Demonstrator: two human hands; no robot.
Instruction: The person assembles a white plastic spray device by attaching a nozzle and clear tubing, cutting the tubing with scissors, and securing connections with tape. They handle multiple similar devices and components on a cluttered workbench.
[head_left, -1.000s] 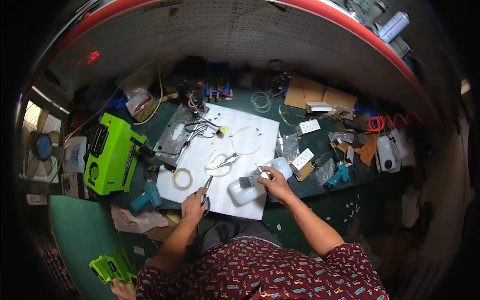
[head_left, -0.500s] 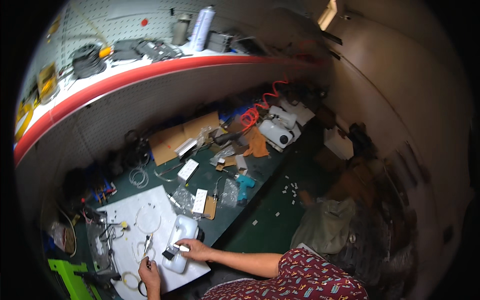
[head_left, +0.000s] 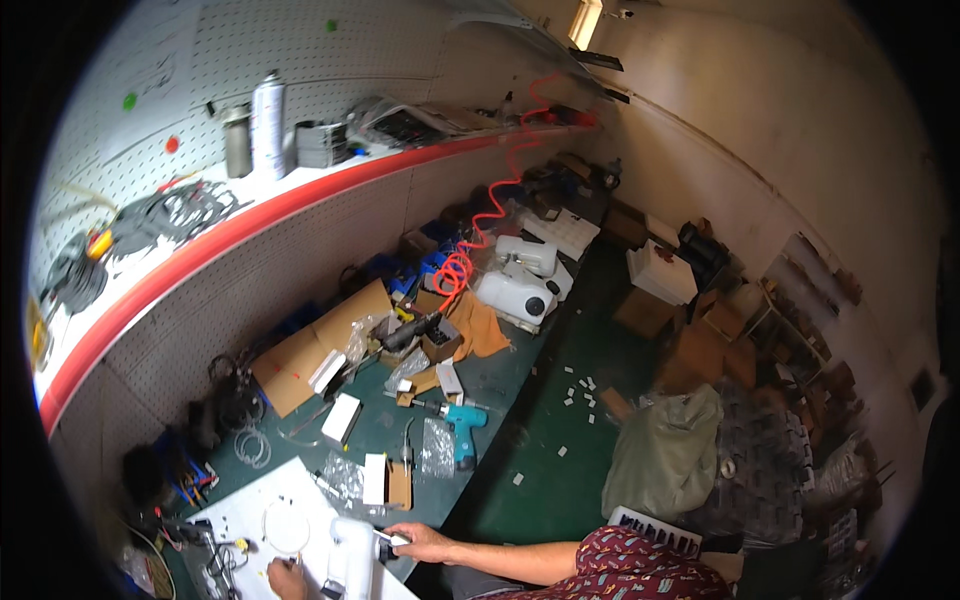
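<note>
Left hand (head_left: 288,579), right hand (head_left: 422,543) gripping one white piece (head_left: 400,541), one tank (head_left: 350,555) between

The green bench (head_left: 378,430) carries a white sheet (head_left: 235,520) — plus a teal drill (head_left: 462,430).

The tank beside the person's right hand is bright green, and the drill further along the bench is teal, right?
Not quite: the head view shows the tank beside the right hand is white. The drill further along the bench is teal.
</note>
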